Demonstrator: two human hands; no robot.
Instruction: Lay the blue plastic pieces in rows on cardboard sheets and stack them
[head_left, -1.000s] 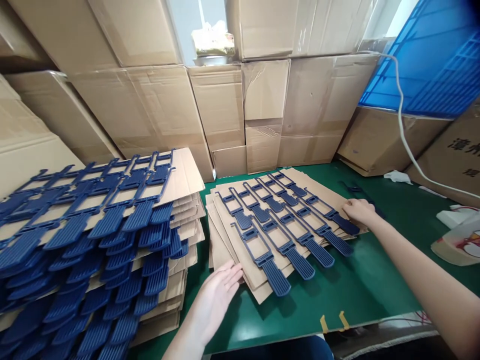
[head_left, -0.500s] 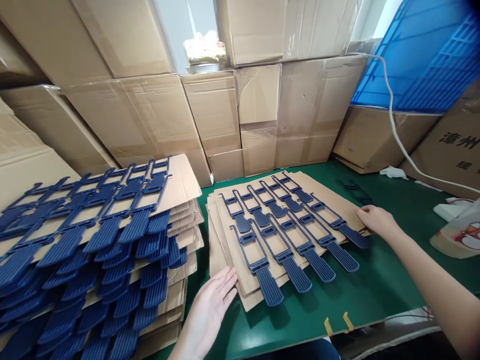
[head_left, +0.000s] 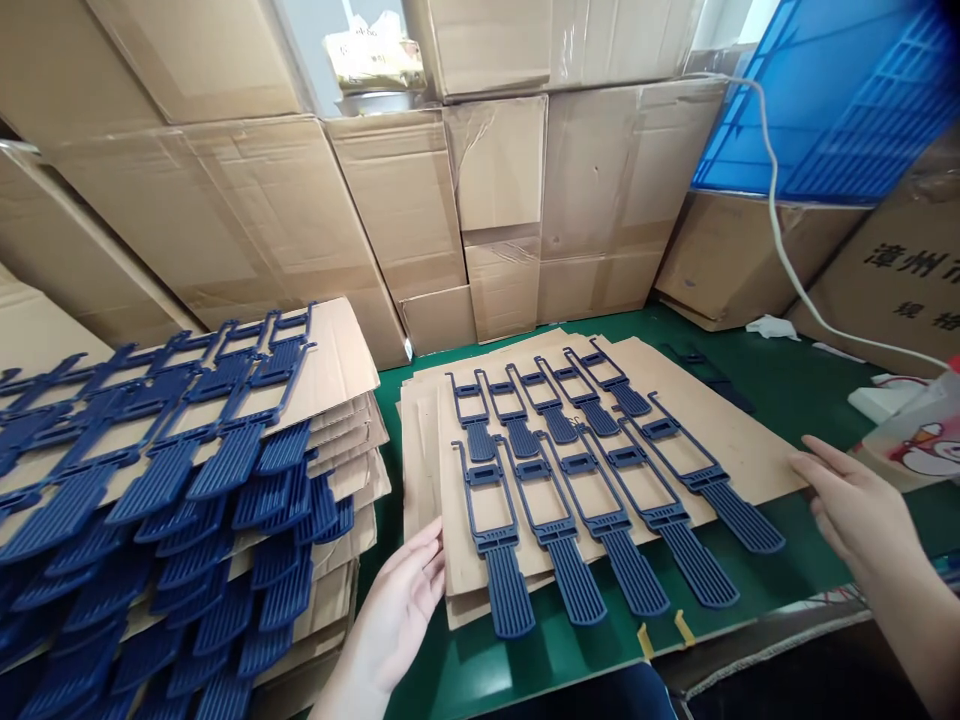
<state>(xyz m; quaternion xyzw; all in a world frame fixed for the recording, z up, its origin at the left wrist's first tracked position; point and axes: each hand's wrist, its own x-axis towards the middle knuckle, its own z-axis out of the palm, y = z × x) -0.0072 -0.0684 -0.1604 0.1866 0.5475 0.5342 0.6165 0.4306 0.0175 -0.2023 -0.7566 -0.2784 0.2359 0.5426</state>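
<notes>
A cardboard sheet point(head_left: 742, 440) lies on a green table point(head_left: 757, 365), on top of a few more sheets. Several dark blue plastic handle parts point(head_left: 585, 480) rest on it in two rows, grips overhanging the near edge. My left hand point(head_left: 397, 610) is open, fingers stretched against the sheets' near left corner. My right hand point(head_left: 855, 505) is open too, fingertips touching the sheet's right edge.
A tall stack of cardboard sheets loaded with the same blue parts point(head_left: 187, 500) stands at the left. Cardboard boxes point(head_left: 420, 200) wall the back. A blue crate point(head_left: 832, 100), a white cable point(head_left: 787, 260) and a printed bag point(head_left: 915, 440) are at the right.
The top sheet with its parts has turned and slid toward me, squaring up with the table edge. My right hand moved from the far right corner down to the right edge.
</notes>
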